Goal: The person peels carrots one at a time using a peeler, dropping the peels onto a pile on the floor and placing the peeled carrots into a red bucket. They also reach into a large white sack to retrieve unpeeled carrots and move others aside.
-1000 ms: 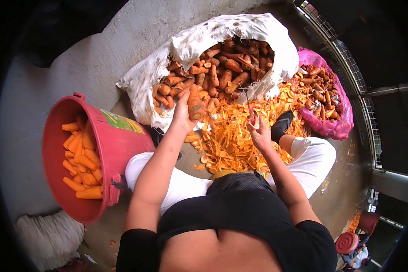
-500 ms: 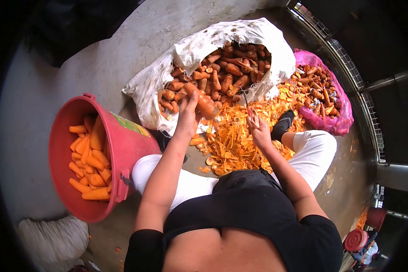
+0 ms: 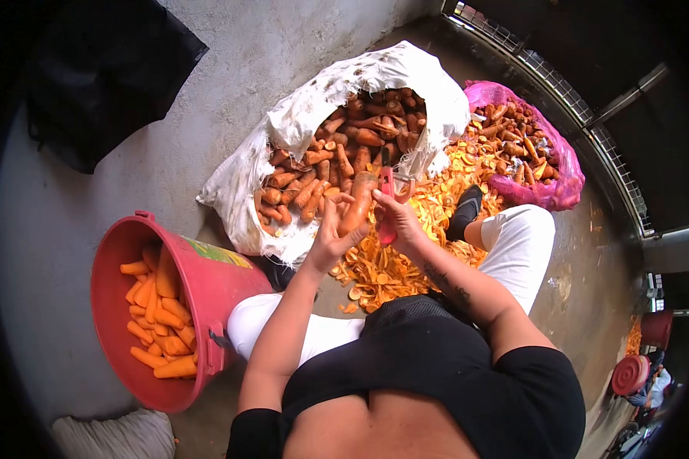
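Observation:
My left hand [image 3: 331, 239] grips a large unpeeled carrot [image 3: 357, 205] from its left side, the carrot held nearly upright. Close beside it on the right, my right hand [image 3: 400, 218] is closed around a red-handled peeler [image 3: 388, 200], whose narrow dark end points away from me. Both hands are above a heap of orange peelings [image 3: 383, 268] on the floor. Just beyond them, a torn white sack [image 3: 283, 126] lies open, full of unpeeled carrots [image 3: 337, 157].
To the left, a tilted red bucket [image 3: 233, 264] holds peeled carrots [image 3: 164, 317]. A pink sack [image 3: 570, 172] of carrot pieces stands at the far right of the peelings. Dark cloth [image 3: 111, 76] hangs by the wall. Behind at right is another person [image 3: 657, 389] near a red tub [image 3: 630, 375].
My right hand has moved left and brought the peeler beside the carrot. My left hand has lowered the carrot towards me and turned it more upright. The view has shifted slightly.

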A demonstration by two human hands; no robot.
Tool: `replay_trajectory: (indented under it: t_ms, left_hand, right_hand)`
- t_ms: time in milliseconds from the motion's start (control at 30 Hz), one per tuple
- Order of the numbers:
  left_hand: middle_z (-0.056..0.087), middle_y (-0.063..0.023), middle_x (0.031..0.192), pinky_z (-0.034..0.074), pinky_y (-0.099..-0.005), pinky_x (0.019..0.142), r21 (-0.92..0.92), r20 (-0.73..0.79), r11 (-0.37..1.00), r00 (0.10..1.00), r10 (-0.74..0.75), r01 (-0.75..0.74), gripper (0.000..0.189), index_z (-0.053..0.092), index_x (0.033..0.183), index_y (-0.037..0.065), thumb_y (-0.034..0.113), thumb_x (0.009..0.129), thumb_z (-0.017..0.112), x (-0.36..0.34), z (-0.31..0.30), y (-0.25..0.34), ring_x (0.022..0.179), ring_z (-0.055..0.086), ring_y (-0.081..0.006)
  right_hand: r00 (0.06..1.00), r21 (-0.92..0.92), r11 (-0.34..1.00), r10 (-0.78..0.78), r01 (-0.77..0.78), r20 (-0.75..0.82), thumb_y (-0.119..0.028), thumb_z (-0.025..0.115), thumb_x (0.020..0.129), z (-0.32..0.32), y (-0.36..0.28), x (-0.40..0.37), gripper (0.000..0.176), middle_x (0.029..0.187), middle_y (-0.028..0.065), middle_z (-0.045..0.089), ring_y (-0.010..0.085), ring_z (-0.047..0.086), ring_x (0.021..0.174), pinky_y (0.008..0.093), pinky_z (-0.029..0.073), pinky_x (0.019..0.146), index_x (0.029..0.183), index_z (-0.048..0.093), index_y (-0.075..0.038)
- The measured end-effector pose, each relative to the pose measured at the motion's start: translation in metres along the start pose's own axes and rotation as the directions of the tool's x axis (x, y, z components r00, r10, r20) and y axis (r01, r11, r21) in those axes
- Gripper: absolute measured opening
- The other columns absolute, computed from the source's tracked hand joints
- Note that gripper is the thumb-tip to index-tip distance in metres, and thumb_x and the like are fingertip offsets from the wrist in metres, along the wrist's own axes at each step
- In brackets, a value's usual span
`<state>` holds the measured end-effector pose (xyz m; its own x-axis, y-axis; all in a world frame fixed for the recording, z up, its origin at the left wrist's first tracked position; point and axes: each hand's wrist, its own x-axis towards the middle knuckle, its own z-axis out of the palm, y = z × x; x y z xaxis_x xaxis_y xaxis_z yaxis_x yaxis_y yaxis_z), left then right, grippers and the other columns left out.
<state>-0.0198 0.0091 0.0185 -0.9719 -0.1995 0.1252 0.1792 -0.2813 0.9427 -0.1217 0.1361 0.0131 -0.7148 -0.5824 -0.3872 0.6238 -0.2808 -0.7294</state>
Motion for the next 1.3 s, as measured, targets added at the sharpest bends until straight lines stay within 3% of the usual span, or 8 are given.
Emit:
replay_trajectory:
  t_ms: [67,200,267,367,500,1133,1267,1300]
  left_hand:
    - [0.036,-0.019,0.134,0.039,-0.0315,0.097,-0.321,0.074,0.928,0.982,-0.172,0.187,0.046,0.03,0.118,0.008,0.009,0.087,0.063,-0.004,0.001,0.0,0.111,0.046,-0.0153]
    - [0.051,-0.0142,0.117,0.05,-0.0284,0.08,-0.214,-0.128,0.952,0.96,-0.248,0.217,0.067,0.019,0.135,0.005,0.008,0.085,0.062,0.0,0.008,-0.002,0.096,0.055,-0.0149]
    - [0.058,-0.0075,0.1,0.05,-0.0232,0.063,-0.146,-0.146,0.95,0.944,-0.296,0.276,0.058,0.031,0.135,0.002,0.01,0.086,0.061,0.001,0.003,0.0,0.08,0.058,-0.0094]
    - [0.059,0.0011,0.084,0.041,-0.0175,0.049,-0.087,-0.114,0.941,0.935,-0.335,0.326,0.036,0.051,0.121,0.001,0.015,0.089,0.058,0.0,-0.007,-0.006,0.062,0.052,-0.0028]
    - [0.057,0.0025,0.082,0.036,-0.0154,0.042,-0.053,-0.089,0.941,0.937,-0.339,0.336,0.036,0.049,0.123,0.002,0.014,0.089,0.057,-0.002,-0.006,-0.001,0.057,0.047,-0.0014]
    - [0.053,0.0017,0.075,0.031,-0.0153,0.037,-0.059,-0.094,0.876,0.871,-0.482,0.478,0.036,0.05,0.123,0.003,0.013,0.089,0.057,-0.004,-0.007,0.002,0.05,0.044,-0.0017]
    - [0.057,-0.0003,0.081,0.031,-0.015,0.038,-0.039,-0.059,0.861,0.859,-0.509,0.507,0.038,0.051,0.123,0.004,0.016,0.088,0.059,-0.008,-0.004,0.006,0.051,0.044,-0.0019]
    - [0.058,-0.0009,0.083,0.032,-0.0149,0.039,-0.032,-0.039,0.857,0.856,-0.516,0.515,0.038,0.052,0.123,0.004,0.017,0.088,0.059,-0.009,-0.002,0.011,0.051,0.044,-0.002]
  right_hand:
    - [0.995,-0.107,0.99,-0.087,0.092,0.045,-0.021,0.073,0.08,0.002,-0.013,-0.004,0.034,0.085,-0.0027,0.055,0.0083,0.051,0.072,0.0216,0.041,0.064,0.107,0.055,-0.009]
    - [0.971,-0.401,0.884,-0.212,0.239,0.111,-0.021,0.069,0.084,-0.01,-0.001,0.006,0.03,0.092,0.0007,0.062,0.0113,0.058,0.085,0.0281,0.047,0.074,0.107,0.058,-0.004]
    - [0.918,-0.611,0.692,-0.357,0.383,0.172,-0.026,0.065,0.087,-0.022,0.01,0.012,0.029,0.086,0.0045,0.065,0.0137,0.061,0.078,0.0302,0.047,0.068,0.107,0.06,-0.005]
    - [0.837,-0.911,0.076,-0.43,0.406,0.338,-0.025,0.062,0.087,-0.042,-0.008,-0.002,0.026,0.074,0.0107,0.064,0.0232,0.064,0.066,0.0329,0.048,0.057,0.107,0.062,-0.008]
    - [0.769,-0.839,-0.165,-0.341,0.518,0.541,-0.04,0.06,0.085,-0.048,-0.016,-0.021,0.027,0.07,0.0126,0.062,0.0319,0.062,0.064,0.0407,0.048,0.055,0.093,0.064,-0.014]
    - [0.688,-0.756,-0.425,-0.337,0.498,0.642,-0.043,0.062,0.082,-0.057,-0.026,-0.001,0.035,0.058,0.01,0.057,0.0295,0.06,0.056,0.0418,0.045,0.049,0.069,0.055,-0.01]
    - [0.883,-0.91,-0.336,-0.313,0.242,0.35,-0.053,0.051,0.089,-0.079,-0.024,0.015,0.039,0.064,0.0071,0.063,0.0228,0.062,0.055,0.0356,0.047,0.048,0.091,0.067,-0.017]
    - [0.964,-0.967,-0.256,-0.254,0.004,0.071,-0.059,0.045,0.09,-0.099,-0.032,0.03,0.044,0.066,0.0061,0.064,0.0186,0.062,0.055,0.0321,0.048,0.049,0.106,0.066,-0.024]
